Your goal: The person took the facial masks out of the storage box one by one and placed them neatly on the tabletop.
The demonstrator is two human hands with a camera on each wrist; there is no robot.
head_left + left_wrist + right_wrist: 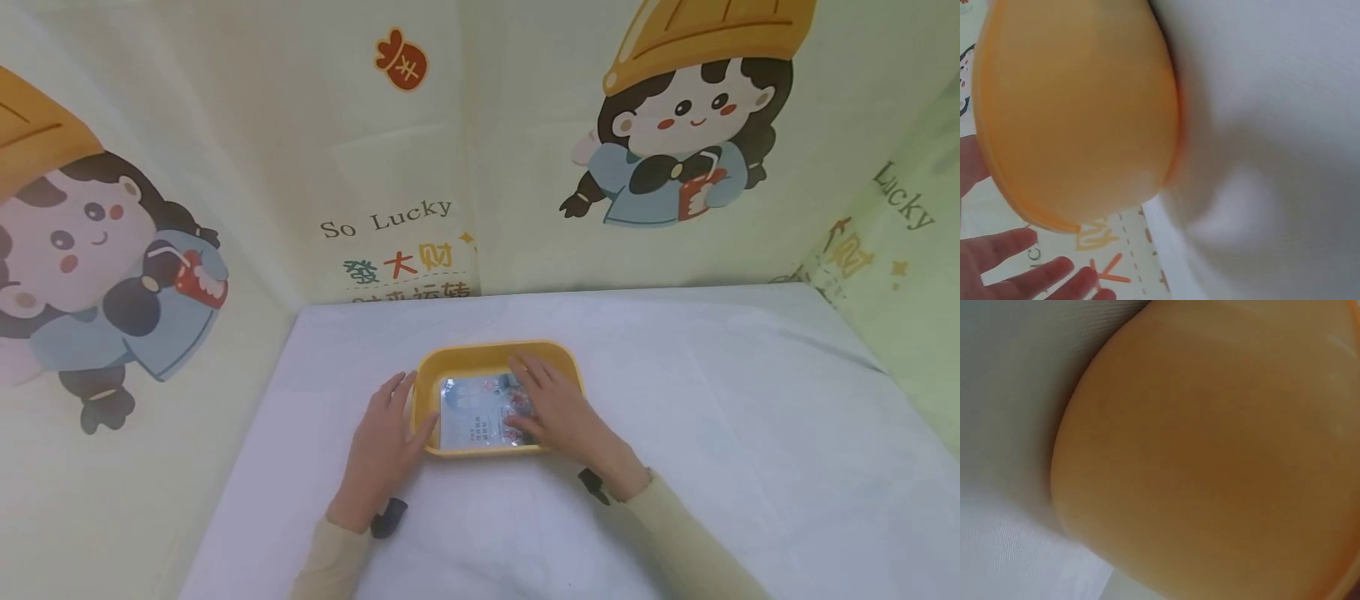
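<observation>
One yellow tray, smooth plastic: rounded-corner rectangle, raised walls, thin lip, on the white cloth-covered tabletop. Pale printed backdrop behind, slightly creased, cartoon figures and "So Lucky" lettering. Glossy packet lies flat inside the tray: pale blue-white, shiny highlights, small dark print near the middle, red-and-blue patterning toward its right end, part covered by my right hand. That hand slants in over the tray's right end, fingers extended and apart, not clenched; can't tell whether they touch the packet. My left hand is at the tray's left side, thumb over the rim, fingers spread and fairly straight, relaxed, no grasp.
</observation>
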